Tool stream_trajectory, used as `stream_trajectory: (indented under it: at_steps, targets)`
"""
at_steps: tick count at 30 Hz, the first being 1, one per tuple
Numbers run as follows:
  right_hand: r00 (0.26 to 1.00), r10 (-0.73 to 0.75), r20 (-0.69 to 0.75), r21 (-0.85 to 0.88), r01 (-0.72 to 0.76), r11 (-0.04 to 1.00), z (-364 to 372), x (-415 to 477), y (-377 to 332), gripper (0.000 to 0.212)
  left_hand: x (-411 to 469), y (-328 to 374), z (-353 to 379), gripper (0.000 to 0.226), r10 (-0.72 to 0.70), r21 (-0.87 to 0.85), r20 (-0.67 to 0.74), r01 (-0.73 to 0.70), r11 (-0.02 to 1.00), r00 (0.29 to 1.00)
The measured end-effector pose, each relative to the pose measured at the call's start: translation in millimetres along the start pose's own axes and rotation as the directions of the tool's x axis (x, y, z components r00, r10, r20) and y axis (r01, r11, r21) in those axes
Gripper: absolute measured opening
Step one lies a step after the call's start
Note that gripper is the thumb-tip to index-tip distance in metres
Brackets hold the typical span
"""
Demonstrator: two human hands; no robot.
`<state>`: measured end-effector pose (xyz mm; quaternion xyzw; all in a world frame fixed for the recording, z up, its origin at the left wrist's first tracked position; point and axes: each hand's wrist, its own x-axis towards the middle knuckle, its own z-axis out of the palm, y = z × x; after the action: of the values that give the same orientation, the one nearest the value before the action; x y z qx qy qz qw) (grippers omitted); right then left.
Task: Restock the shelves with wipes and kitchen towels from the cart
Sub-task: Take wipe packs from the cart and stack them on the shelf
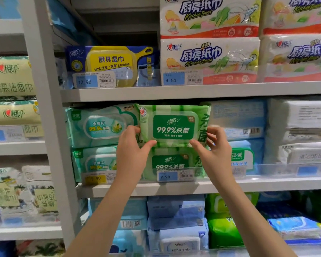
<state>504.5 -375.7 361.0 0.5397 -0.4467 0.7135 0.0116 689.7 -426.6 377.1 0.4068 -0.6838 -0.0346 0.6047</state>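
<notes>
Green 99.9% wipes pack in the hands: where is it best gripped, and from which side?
Probably by its two short ends, one hand each side, from the front. The green wipes pack is wide and soft, standing on edge above an identical pack, lid facing out; left hand and right hand pinch its lower corners.

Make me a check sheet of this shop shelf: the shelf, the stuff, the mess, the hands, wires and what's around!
Surface: grey middle shelf, packed, price tags on its front lip.
Job's things: green wipes pack held upright above a matching pack; kitchen towels stacked on the shelf above.
Clutter: nothing seen.
Hands: left hand and right hand grip the green wipes pack by its lower corners, fingers on its edges.
Cables: nothing seen.
Surroundings: teal wipes packs to the left, blue packs below; cart not in view.
</notes>
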Motion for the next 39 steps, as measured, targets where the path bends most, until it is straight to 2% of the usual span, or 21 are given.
stream_trajectory:
  at_steps: [5, 8, 11, 15, 19, 22, 24, 27, 32, 39]
  targets:
    - [1.000, -0.028, 0.015, -0.099, 0.029, 0.995, 1.1, 3.4, 1.9, 0.050, -1.1, -1.6, 2.6, 0.038, 0.049, 0.061, 0.006, -0.049, 0.997, 0.999]
    - [0.997, -0.052, 0.062, -0.138, 0.060, 0.989, 2.3, 3.6, -0.1, 0.059, 2.1, -11.0, 0.7, 0.043, 0.134, 0.212, 0.044, -0.141, 0.967, 0.990]
    - [0.998, -0.064, 0.030, -0.180, 0.068, 0.981, 6.4, 2.5, -3.0, 0.057, 4.2, -13.8, -0.8, 0.053, 0.204, 0.387, 0.056, -0.210, 0.898, 0.977]
    - [0.996, -0.084, 0.014, -0.290, 0.084, 0.953, 8.6, 3.7, -1.3, 0.061, 6.1, -12.3, 2.6, 0.056, 0.237, 0.433, 0.044, -0.233, 0.871, 0.970]
    - [0.954, -0.293, -0.059, -0.548, 0.214, 0.809, 15.9, 4.8, -5.7, 0.081, 13.2, -14.2, 2.0, 0.057, 0.252, 0.493, 0.081, -0.259, 0.831, 0.964]
    - [0.891, -0.454, -0.025, -0.692, 0.312, 0.651, 19.5, 7.7, -4.5, 0.078, 20.0, -19.6, -9.2, 0.058, 0.271, 0.514, 0.118, -0.293, 0.806, 0.955]
    - [0.875, -0.484, 0.016, -0.770, 0.319, 0.552, 17.6, 7.1, -4.1, 0.071, 24.4, -27.2, -21.4, 0.054, 0.304, 0.505, 0.110, -0.316, 0.803, 0.946]
    - [0.862, -0.499, 0.089, -0.845, 0.331, 0.421, 17.8, 5.6, -8.6, 0.073, 32.4, -40.1, -37.6, 0.043, 0.398, 0.532, 0.099, -0.386, 0.753, 0.912]
    - [0.851, -0.489, 0.191, -0.843, 0.397, 0.362, 36.3, 6.5, -17.2, 0.083, 43.4, -53.1, -51.9, 0.072, 0.430, 0.645, 0.199, -0.448, 0.619, 0.880]
    - [0.811, -0.505, 0.297, -0.814, 0.492, 0.310, 58.4, 12.8, -26.5, 0.079, 51.0, -50.0, -57.9, 0.062, 0.487, 0.745, 0.213, -0.463, 0.480, 0.847]
